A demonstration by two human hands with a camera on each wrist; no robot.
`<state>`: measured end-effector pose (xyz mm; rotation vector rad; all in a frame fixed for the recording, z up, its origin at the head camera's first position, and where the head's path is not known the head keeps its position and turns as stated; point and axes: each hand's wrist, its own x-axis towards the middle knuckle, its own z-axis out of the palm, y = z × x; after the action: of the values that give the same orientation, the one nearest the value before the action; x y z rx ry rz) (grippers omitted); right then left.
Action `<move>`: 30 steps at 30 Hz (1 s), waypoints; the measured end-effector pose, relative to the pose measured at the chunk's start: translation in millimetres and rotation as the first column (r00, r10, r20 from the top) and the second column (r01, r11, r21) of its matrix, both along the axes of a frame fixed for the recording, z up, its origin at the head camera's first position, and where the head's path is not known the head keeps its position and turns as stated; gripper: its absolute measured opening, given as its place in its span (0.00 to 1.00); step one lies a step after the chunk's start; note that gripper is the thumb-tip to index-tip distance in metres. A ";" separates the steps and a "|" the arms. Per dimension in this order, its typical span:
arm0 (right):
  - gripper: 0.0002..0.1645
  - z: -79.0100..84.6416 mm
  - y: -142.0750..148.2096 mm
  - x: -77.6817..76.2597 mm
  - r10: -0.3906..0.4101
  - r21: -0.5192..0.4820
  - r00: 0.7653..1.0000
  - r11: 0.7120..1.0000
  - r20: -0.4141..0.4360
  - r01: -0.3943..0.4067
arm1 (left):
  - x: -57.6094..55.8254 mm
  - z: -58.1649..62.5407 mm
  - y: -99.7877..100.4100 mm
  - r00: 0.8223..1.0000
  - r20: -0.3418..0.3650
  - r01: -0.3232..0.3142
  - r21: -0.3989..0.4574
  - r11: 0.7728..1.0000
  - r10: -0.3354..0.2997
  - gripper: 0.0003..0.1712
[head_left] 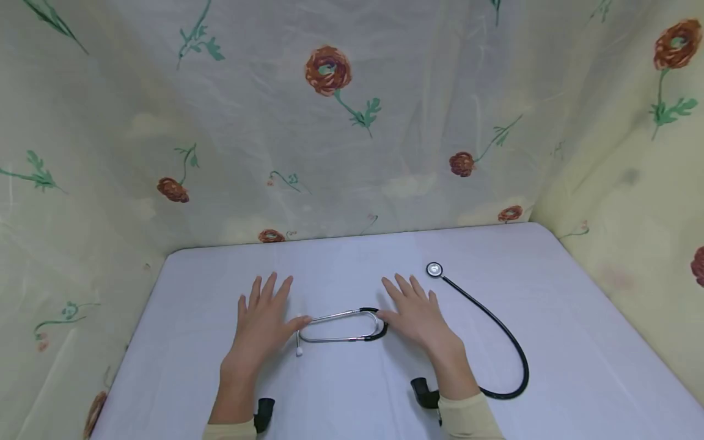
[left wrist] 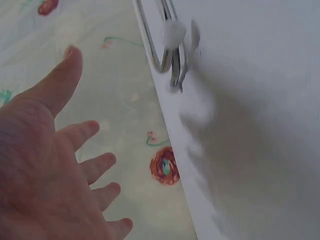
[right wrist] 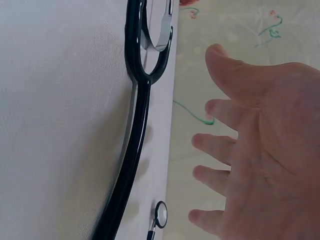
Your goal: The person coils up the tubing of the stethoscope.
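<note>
A stethoscope (head_left: 513, 342) with black tubing lies on the white table. Its metal binaural tubes (head_left: 332, 339) stretch between my hands, with a white ear tip (left wrist: 173, 33) at the left end. The round chest piece (head_left: 434, 269) lies farther back on the right, beyond my right hand. My left hand (head_left: 263, 327) hovers palm down near the ear tips, fingers spread and holding nothing. Over the black fork of the tubing is my right hand (head_left: 418, 315), also spread and empty. The right forearm hides part of the tubing in the head view.
The white table (head_left: 181, 342) has rounded far corners. Behind it and along both sides hangs a pale curtain (head_left: 385, 183) printed with flowers. A black wrist camera mount (head_left: 264, 414) sits at the left wrist, another (head_left: 425, 394) at the right.
</note>
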<state>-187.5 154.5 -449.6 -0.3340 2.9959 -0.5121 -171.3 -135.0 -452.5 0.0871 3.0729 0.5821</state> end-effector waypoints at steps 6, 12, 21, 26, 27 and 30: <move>0.39 1.3 4.1 1.1 -0.025 -0.005 0.994 1.000 0.107 0.026 | 1.8 -5.2 19.4 0.996 0.000 0.094 -0.015 0.995 -0.094 0.53; 0.37 2.9 4.3 -0.8 -0.022 -0.032 0.987 0.999 0.157 0.028 | 2.6 -7.2 35.5 0.985 -0.030 0.170 -0.018 0.985 -0.171 0.54; 0.30 3.0 2.4 0.4 -0.013 -0.010 0.993 1.000 0.119 0.015 | 2.3 -12.1 55.0 0.977 -0.010 0.212 -0.064 0.975 -0.213 0.44; 0.26 5.6 2.4 1.7 -0.006 -0.007 0.996 1.000 0.085 0.007 | 2.0 -13.7 65.9 0.979 0.019 0.202 -0.085 0.976 -0.201 0.43; 0.26 5.8 2.8 2.1 -0.007 -0.007 0.997 1.000 0.081 0.008 | 1.9 -14.0 67.3 0.979 0.022 0.203 -0.089 0.975 -0.202 0.43; 0.24 5.8 2.5 1.7 -0.011 0.002 0.997 1.000 0.073 0.011 | 1.0 -14.0 68.7 0.978 0.024 0.208 -0.094 0.974 -0.206 0.43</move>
<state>-185.8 157.0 -443.8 -0.2918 2.9288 -0.5118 -170.3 -66.3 -466.4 0.3950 3.0191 0.4216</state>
